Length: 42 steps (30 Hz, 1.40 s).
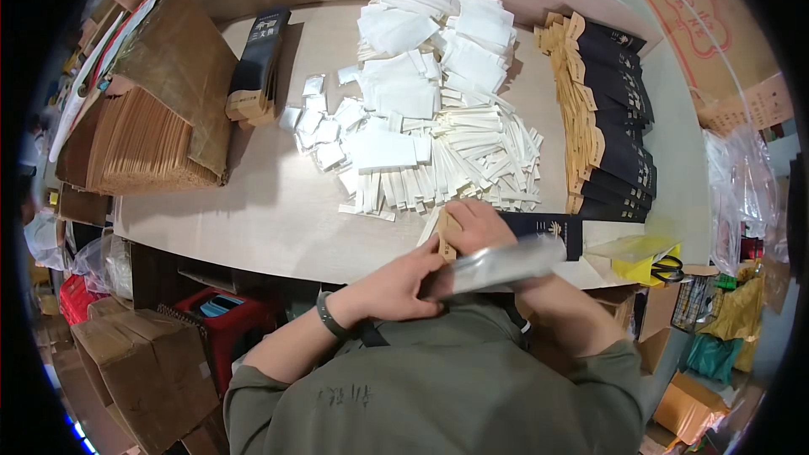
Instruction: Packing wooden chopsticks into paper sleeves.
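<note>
Close to the table's front edge, my left hand (409,282) is closed at the left end of a long, shiny grey piece (514,265), blurred, its kind unclear. My right hand (479,226) is closed on the tan end of a paper sleeve (447,236), just above the left fingers. How the sleeve and the shiny piece join is hidden by the hands. Beyond them lie narrow white strips (493,152) in a heap. A black sleeve (539,226) lies flat to the right of my right hand.
Folded white napkins (400,84) pile up mid-table, small square clear packets (324,128) beside them. Black and tan sleeves (611,118) line the right side; more sleeves (257,63) lie at left, by a cardboard box (152,109) of brown sheets. Scissors (667,268) sit in a yellow holder.
</note>
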Motion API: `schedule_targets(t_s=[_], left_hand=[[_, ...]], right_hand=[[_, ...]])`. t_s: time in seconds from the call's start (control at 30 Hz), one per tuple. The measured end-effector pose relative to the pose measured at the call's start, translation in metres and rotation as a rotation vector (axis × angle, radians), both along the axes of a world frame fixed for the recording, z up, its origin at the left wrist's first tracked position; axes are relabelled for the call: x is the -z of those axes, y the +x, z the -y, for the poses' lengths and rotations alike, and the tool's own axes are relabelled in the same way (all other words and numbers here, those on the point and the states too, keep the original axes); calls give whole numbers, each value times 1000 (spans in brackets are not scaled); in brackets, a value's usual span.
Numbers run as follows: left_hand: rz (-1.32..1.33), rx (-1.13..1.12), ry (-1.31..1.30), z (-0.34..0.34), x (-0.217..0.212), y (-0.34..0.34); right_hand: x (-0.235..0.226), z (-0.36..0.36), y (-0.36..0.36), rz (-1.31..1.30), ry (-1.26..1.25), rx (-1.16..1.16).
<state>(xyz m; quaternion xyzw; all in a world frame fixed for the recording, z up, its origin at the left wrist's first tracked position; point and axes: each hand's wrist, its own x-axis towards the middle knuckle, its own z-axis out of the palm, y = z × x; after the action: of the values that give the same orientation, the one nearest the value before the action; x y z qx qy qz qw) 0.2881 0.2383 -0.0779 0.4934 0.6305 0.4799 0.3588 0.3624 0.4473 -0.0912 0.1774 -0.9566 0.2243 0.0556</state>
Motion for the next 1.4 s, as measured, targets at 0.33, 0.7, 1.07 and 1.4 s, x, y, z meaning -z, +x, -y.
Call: schedule_targets(t_s=[0.33,0.7,1.07,1.4], left_hand=[[-540,-578,-394,66,13,-28],[-590,-195,-323,54,-2,-47],[-774,-599,-264,39,14,-147],[-624,-717,-134,70,7,-101]], right_hand=[[3,38,-2,309,-24,512],[7,76,-12,152,-406,368],[1,-78,30,47,161,569],[-26,-21,-57,-34,-213,449]])
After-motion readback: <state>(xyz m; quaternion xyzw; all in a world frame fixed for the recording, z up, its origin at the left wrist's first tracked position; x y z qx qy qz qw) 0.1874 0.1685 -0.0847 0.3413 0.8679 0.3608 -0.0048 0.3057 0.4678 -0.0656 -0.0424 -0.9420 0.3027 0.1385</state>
